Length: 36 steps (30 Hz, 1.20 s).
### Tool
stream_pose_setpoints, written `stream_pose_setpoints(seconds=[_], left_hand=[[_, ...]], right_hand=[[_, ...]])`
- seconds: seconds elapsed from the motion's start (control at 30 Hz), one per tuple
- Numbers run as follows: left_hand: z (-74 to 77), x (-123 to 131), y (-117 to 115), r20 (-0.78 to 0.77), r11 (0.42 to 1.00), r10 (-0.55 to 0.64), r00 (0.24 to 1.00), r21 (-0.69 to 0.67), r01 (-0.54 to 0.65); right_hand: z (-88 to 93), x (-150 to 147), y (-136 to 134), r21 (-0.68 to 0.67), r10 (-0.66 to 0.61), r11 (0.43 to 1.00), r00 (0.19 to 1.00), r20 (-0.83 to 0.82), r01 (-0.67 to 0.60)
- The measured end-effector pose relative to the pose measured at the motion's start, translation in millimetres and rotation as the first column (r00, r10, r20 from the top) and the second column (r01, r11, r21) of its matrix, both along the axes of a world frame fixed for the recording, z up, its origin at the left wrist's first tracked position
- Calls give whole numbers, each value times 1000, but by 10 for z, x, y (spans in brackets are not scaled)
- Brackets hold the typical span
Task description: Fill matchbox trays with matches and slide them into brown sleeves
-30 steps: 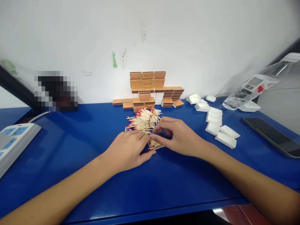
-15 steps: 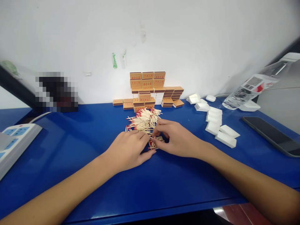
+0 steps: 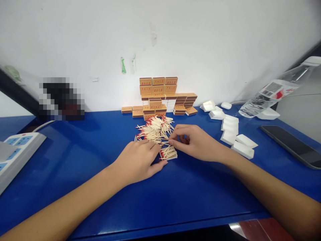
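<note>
A small white matchbox tray (image 3: 173,158) lies on the blue table, filled with red-tipped matches. My left hand (image 3: 140,157) has its thumb at the tray's near left corner and its index finger at the far left corner, gripping that end. Just beyond the tray, my right hand (image 3: 189,142) pinches with thumb and forefinger at what looks like a match (image 3: 165,143), beside a heap of loose matches (image 3: 154,129). Its other fingers curl inward. My left fingers partly cover the near left side of the heap.
Stacked orange matchboxes (image 3: 157,89) stand against the white wall. At right are several white trays (image 3: 229,137), a tilted water bottle (image 3: 265,92) and a black phone (image 3: 288,144). A power strip (image 3: 22,147) sits at far left. The table's front edge (image 3: 160,231) runs below.
My right hand has moved up and right, off the tray to the heap's near right edge, uncovering the matches in the tray. My left hand stays at the tray's left end.
</note>
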<state>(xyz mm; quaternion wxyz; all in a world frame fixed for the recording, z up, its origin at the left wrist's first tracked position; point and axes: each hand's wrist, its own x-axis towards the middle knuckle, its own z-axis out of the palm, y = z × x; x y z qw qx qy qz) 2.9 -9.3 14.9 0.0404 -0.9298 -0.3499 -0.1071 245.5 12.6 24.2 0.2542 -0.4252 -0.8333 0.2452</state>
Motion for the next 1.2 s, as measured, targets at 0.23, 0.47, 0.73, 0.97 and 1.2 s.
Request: stream_pose_setpoints(seconds=[0.23, 0.47, 0.73, 0.97, 1.2], left_hand=[[-10, -2, 15, -7, 1000, 12, 1000, -12, -12], [-6, 23, 8, -14, 1000, 21, 1000, -11, -21], [9, 20, 10, 1, 1000, 7, 1000, -26, -7], [-8, 4, 5, 21, 1000, -5, 1000, -15, 5], [11, 14, -2, 39, 1000, -25, 999, -12, 25]], right_hand=[[109, 65, -45, -37, 52, 998, 998, 48, -50], [125, 91, -94, 76, 162, 983, 982, 95, -169], [38, -74, -190, -11, 229, 973, 973, 27, -229], [41, -122, -195, -111, 259, 961, 965, 46, -253], [35, -101, -190, -126, 292, 952, 952, 88, -280]])
